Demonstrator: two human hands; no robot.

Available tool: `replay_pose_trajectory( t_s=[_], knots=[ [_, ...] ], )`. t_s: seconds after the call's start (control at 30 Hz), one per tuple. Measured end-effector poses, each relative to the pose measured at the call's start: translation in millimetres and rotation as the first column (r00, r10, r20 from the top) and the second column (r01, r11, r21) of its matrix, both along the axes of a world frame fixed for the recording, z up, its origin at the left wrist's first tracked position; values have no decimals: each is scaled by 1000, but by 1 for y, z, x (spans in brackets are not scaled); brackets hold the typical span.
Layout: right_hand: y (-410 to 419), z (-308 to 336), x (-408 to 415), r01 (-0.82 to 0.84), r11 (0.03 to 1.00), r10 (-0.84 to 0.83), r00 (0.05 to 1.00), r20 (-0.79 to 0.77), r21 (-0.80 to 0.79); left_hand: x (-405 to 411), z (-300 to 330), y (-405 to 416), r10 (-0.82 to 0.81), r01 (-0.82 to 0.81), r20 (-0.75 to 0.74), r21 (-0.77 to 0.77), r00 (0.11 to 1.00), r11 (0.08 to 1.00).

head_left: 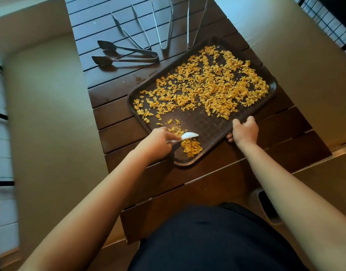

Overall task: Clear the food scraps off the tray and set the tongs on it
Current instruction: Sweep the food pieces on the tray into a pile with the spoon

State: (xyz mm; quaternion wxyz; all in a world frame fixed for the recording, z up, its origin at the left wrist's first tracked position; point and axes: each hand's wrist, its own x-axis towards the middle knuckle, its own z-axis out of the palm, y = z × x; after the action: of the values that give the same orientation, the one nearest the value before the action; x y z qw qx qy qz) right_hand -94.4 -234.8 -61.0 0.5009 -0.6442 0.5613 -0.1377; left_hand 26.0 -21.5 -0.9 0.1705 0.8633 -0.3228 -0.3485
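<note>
Head | tongs (129,53) beyond tray (209,124) | hands: left (156,141) grips scraper (188,136), right (245,132) tray rim

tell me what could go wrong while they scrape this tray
1. The small scrap pile sits by the tray's near corner; a hard push from the white scraper in the left hand could spill it onto the table.
2. The right hand grips only the rim, so the tray may tip.

Brown tray (211,124) strewn with orange scraps (213,85), four tongs (129,53) beside (untouched)
</note>
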Motion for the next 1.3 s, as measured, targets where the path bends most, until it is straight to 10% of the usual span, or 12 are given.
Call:
replay_pose_trajectory(
  t_s=[0.27, 1.1, 1.3],
  knots=[
    [5, 0, 3, 32, 998, -32, 999, -7, -56, 6, -1, 21, 457, -437, 64, -201, 887, 877],
    [7, -2, 4, 56, 996, -56, 998, 3, -76, -12, -6, 26, 201, -199, 43, -40, 979, 979],
    [8, 0, 4, 53, 996, -53, 999, 7, -69, 11, -2, 32, 496, -470, 49, -254, 867, 845]
  ],
)
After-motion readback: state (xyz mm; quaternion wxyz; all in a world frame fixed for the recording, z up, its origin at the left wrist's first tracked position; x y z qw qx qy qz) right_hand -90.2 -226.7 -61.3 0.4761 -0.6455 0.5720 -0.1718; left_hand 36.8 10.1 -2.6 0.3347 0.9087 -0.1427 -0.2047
